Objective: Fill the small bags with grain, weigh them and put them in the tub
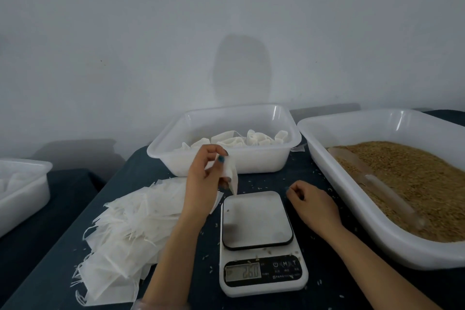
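small bag [231,175] | pinched by left hand [203,178] fingertips | above scale [256,219]

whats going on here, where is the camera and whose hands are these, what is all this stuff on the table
No machine here: a person's two bare hands, filmed by one camera worn on their head, looking down. The left hand pinches a small white bag in its fingers; the right hand rests loosely curled, holding nothing visible. Between them sits a kitchen scale. Left lies a pile of flat bags, behind a white tub with bags in it, right a big tub of grain.
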The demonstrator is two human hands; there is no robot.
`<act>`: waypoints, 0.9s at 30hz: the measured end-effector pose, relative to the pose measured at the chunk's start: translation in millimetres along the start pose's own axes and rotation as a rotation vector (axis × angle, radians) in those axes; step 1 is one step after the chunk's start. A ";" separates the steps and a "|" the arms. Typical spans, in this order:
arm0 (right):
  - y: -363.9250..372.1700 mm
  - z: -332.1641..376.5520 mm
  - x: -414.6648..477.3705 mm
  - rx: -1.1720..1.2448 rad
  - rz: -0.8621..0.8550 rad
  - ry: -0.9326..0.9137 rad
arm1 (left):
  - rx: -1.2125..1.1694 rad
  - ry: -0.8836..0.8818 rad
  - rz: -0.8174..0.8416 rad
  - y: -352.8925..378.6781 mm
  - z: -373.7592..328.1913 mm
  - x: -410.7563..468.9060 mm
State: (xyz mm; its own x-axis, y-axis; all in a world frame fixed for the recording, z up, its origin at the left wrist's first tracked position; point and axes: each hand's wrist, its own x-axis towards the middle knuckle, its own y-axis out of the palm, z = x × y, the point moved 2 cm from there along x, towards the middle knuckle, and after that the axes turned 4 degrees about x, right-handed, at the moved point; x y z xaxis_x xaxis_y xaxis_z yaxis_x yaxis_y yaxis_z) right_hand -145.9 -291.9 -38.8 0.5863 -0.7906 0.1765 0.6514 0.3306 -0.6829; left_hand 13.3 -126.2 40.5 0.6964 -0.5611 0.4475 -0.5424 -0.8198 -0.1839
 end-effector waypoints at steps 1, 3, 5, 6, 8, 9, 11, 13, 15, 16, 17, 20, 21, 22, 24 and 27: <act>0.1 0.1 0.3 0.003 0.000 0.001 | -0.016 0.003 -0.012 -0.7 -2.3 5.1; 0.5 0.5 0.9 0.009 -0.004 0.003 | -0.015 0.000 -0.028 0.9 -9.6 18.1; 0.9 0.8 2.0 0.006 -0.010 0.004 | -0.022 0.000 -0.037 5.8 -18.2 35.1; 0.8 0.8 2.5 0.003 -0.011 0.006 | -0.028 -0.003 -0.034 8.9 -21.8 44.9; 0.9 0.4 3.3 0.007 -0.010 0.011 | -0.018 -0.025 -0.009 16.0 -25.1 65.8; 1.0 0.0 3.5 0.012 -0.008 0.013 | -0.008 -0.054 0.017 19.9 -24.4 75.9; 0.9 0.0 3.7 0.010 -0.005 0.012 | 0.032 -0.129 0.081 27.9 -20.0 95.5; 0.9 0.5 3.2 -0.004 -0.003 0.002 | 0.070 -0.204 0.150 36.4 -14.4 109.0; 0.8 1.2 2.3 -0.021 0.003 -0.002 | 0.117 -0.292 0.208 45.6 -10.4 116.7; 0.7 1.3 1.9 -0.029 0.006 -0.003 | 0.181 -0.345 0.241 49.2 -8.3 118.4; 0.9 1.5 1.6 -0.037 0.009 -0.004 | 0.288 -0.395 0.291 51.4 -6.3 117.6; 0.7 1.4 1.0 -0.056 0.017 -0.009 | 0.677 -0.401 0.490 50.9 5.8 111.6; 0.6 1.3 0.7 -0.055 0.016 -0.011 | 0.794 -0.367 0.522 47.7 8.7 109.1; 0.6 1.1 0.5 -0.051 0.014 -0.014 | 0.877 -0.312 0.519 42.8 11.0 106.6; 0.6 0.5 0.5 -0.045 0.011 -0.016 | 0.918 -0.175 0.397 28.9 12.0 102.1; 0.8 0.4 1.7 -0.050 0.011 -0.012 | 0.691 -0.080 -0.020 -4.9 12.8 84.5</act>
State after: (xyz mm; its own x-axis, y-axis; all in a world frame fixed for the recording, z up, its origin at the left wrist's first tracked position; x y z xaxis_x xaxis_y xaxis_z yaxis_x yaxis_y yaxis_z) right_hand -144.2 -292.8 -38.9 0.5996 -0.7805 0.1771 0.6201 0.3131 -0.7194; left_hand 80.8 -171.0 68.0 0.7503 -0.5299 0.3953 -0.1241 -0.7002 -0.7031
